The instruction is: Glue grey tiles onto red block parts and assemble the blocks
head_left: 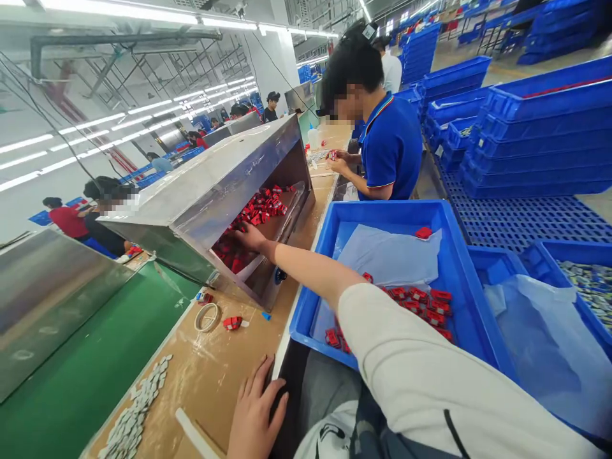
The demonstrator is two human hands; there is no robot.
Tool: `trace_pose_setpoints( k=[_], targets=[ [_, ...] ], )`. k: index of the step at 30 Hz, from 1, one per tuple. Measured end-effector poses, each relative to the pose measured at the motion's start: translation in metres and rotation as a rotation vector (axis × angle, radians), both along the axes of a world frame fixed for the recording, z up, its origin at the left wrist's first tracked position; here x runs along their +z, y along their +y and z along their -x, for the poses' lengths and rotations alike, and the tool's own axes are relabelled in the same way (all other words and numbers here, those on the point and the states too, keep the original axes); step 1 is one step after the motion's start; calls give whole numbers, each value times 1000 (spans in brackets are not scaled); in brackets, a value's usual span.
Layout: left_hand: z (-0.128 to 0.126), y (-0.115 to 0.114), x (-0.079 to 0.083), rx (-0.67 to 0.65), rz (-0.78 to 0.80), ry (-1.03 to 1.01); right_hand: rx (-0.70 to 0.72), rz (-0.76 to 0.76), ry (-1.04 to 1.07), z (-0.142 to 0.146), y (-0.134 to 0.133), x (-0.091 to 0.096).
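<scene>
Right hand (251,237): spread on small red plastic parts (265,205) in steel hopper (205,185); grip unclear.
Left hand (253,414): flat, empty.
Risk: parts could spill past wrist.

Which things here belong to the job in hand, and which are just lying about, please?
Job in hand:
right hand among the red parts in the metal bin
blue crate holding more red parts
left hand flat on the table

Lying about:
tape ring
white pieces
plastic bag in the next crate
</scene>
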State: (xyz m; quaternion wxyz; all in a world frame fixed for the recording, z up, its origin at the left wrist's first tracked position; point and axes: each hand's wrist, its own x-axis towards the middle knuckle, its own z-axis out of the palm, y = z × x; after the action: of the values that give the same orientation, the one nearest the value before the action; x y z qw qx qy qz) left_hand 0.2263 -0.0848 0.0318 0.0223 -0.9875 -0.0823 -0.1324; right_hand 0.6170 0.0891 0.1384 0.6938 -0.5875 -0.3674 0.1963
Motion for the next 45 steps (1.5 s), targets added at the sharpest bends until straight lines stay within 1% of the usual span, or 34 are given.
trace_pose_setpoints(
  k=[2, 4, 5, 6, 7, 8, 10, 11, 12, 14, 15, 16, 19, 20, 21, 23, 25, 28, 30, 33, 35, 38, 42, 45],
  targets=[
    [0, -2, 0, 11, 33, 7, 20, -51, -65, -20, -33, -13],
    [-1, -3, 0, 19, 70, 5, -14, -45, -128, -45, -85, -39],
    [-1, -3, -1, 22, 86, 2, -98, 17, -223, -58, -115, -55],
    [-1, -2, -1, 22, 99, -1, -197, 150, -319, -70, -148, -72],
    [-2, -2, -2, 20, 107, -4, -271, 332, -423, -79, -181, -90],
    [-2, -1, -3, 16, 111, -7, -293, 434, -456, -86, -212, -106],
    [-2, 0, -5, 11, 110, -12, -258, 582, -509, -89, -267, -136],
    [-3, 1, -6, 9, 107, -15, -225, 641, -532, -86, -287, -149],
    [-3, 1, -6, 7, 103, -20, -194, 691, -555, -80, -304, -159],
    [-2, 1, -7, 5, 96, -23, -118, 754, -591, -64, -325, -173],
    [-2, 1, -6, 5, 93, -20, -36, 760, -616, -54, -331, -176],
    [-2, 1, -6, 4, 90, -17, 99, 747, -661, -44, -337, -178],
    [-2, 1, -6, 8, 87, -11, 632, 635, -886, -15, -350, -175],
    [-2, 1, -6, 7, 83, -16, 763, 607, -965, -6, -354, -173],
    [-2, 1, -6, 5, 76, -23, 837, 598, -1031, 3, -356, -172],
    [-2, 1, -7, -4, 48, -47, 853, 613, -1112, 18, -359, -173],
    [-1, 2, -9, -12, 13, -80, 823, 612, -1174, 28, -355, -176],
    [-1, 4, -14, -19, -22, -125, 736, 581, -1250, 38, -339, -179],
    [-1, 5, -16, -24, -26, -146, 667, 587, -1277, 43, -326, -178],
    [-1, 7, -20, -35, -14, -170, 555, 681, -1282, 51, -309, -174],
    [-1, 8, -21, -40, -12, -178, 503, 754, -1276, 57, -303, -174],
    [0, 8, -20, -44, -31, -177, 473, 801, -1249, 64, -303, -175],
    [0, 6, -19, -46, -56, -167, 487, 775, -1226, 67, -311, -178],
    [0, 4, -19, -37, -47, -157, 484, 762, -1207, 65, -311, -180]
  ],
)
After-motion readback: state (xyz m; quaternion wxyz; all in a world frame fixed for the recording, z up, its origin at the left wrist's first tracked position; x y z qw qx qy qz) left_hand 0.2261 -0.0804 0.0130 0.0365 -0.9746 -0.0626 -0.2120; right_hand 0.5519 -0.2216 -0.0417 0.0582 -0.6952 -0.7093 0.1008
